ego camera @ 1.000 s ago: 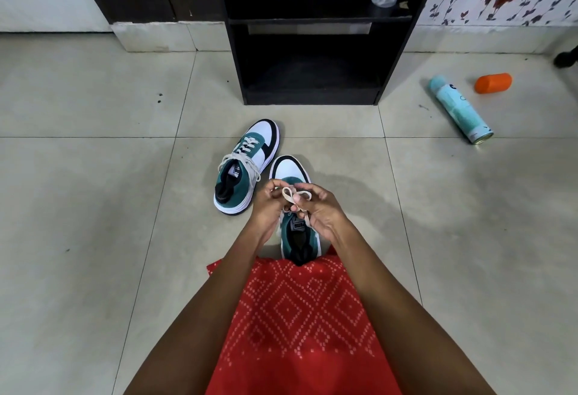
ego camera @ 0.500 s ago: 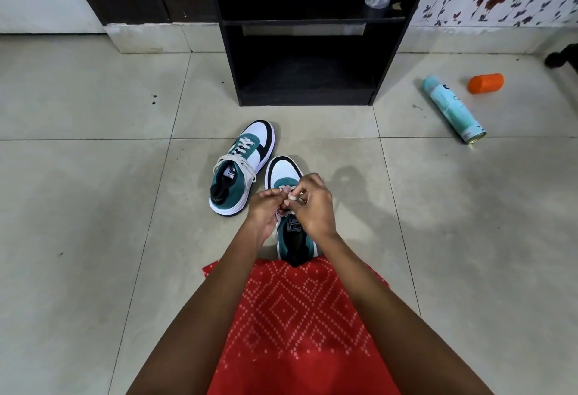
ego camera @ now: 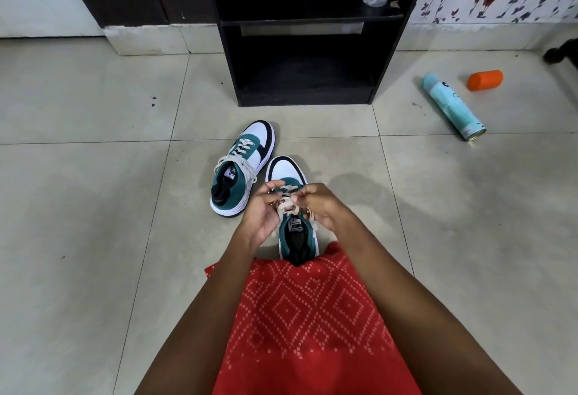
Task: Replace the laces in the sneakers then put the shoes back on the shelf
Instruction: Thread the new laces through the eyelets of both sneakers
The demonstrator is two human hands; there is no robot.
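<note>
A: Hands?
B: Left hand [ego camera: 263,210] and right hand [ego camera: 327,207] each pinched the lace [ego camera: 287,207], meeting directly above the near sneaker [ego camera: 294,235].
A: Axis?
B: Toe pointed away, toward the shelf [ego camera: 306,23]; both hands equally near. The laced sneaker [ego camera: 242,169] sat just left.
A: Surface?
B: Tiled floor [ego camera: 93,207]; shelf straight ahead, against the wall.

Single head view, wide-angle, faces forward-down; fingers [ego camera: 266,188] close, mid-frame; shelf [ego camera: 312,23] farther, beyond fingers.
</note>
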